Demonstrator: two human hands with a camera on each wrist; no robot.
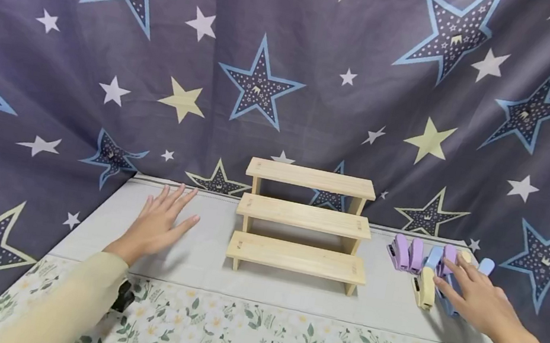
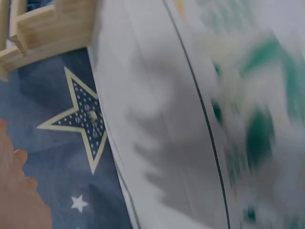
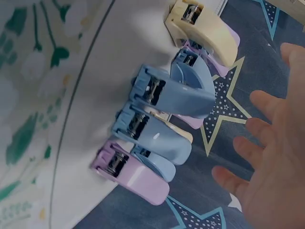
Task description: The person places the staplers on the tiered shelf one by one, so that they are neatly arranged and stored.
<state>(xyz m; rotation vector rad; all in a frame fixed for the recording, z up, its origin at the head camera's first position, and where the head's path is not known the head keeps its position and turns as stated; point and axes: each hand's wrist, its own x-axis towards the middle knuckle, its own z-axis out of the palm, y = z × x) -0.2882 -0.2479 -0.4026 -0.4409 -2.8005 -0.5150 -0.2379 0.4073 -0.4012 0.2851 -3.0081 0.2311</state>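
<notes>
My left hand (image 1: 158, 228) hovers over the white cloth left of the wooden rack, its fingers spread, holding nothing. Part of that hand (image 2: 21, 191) edges into the left wrist view. On the right, my right hand (image 1: 483, 303) reaches over a group of small staplers, fingers extended and apart. The group includes a purple stapler (image 1: 401, 252), a cream stapler (image 1: 427, 288) and several blue ones. From the right wrist, the fingers (image 3: 267, 131) appear beside a blue stapler (image 3: 176, 98) and a purple stapler (image 3: 138, 181), gripping neither. Some staplers are partly hidden behind others.
A three-step wooden rack (image 1: 298, 256) stands at the table's middle. White cloth (image 1: 195, 267) covers the back of the table, with a flower-printed mat (image 1: 227, 338) at the front. A star-patterned curtain (image 1: 308, 99) hangs behind and at the sides.
</notes>
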